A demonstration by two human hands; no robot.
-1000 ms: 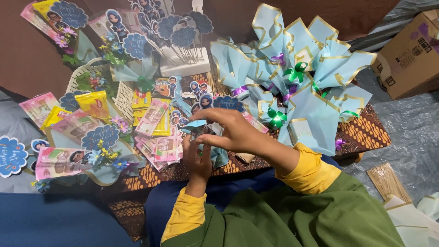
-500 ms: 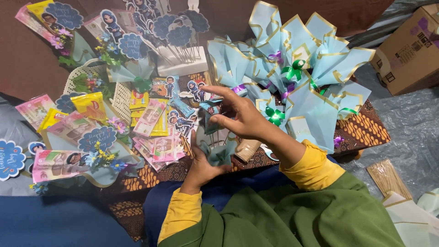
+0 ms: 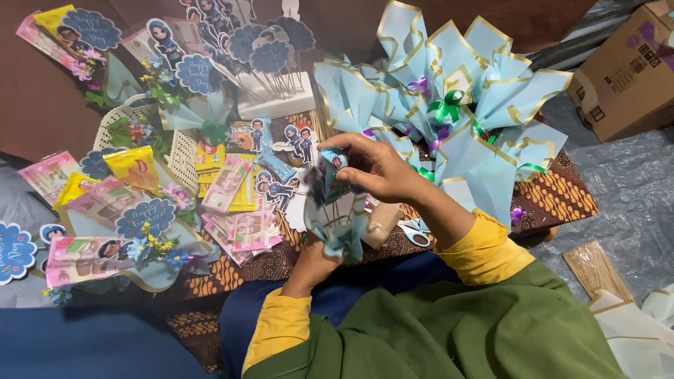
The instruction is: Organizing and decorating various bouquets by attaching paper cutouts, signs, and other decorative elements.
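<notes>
- A person's left hand [image 3: 314, 261] grips the lower stem of a small light-blue paper bouquet [image 3: 335, 210] from below, fingers closed around the wrap; the wrist comes up out of a yellow cuff [image 3: 279, 330].
- The right hand [image 3: 375, 167] reaches in from the right, above the left, fingers narrowed to a pinch on the bouquet's top, where a small printed packet [image 3: 332, 170] sits; the forearm slants down to a yellow sleeve [image 3: 484, 249] under green cloth [image 3: 449, 330].
- The bouquet stands roughly upright between the two hands, above the patterned brown cloth [image 3: 554, 196] that covers the work surface.
- Its lower part is hidden by the left hand; what the fingertips hold is too small to make out.
- Just beside it lie scissors [image 3: 414, 231], partly covered by the right forearm.
- Left of the hands: pink and yellow packets [image 3: 235, 189] and a white basket [image 3: 179, 151].
- Farther back, finished blue bouquets [image 3: 456, 98] with gold edging and a white block of stick toppers [image 3: 270, 98].
- A cardboard box [image 3: 628, 70] is cut off at the right edge.
</notes>
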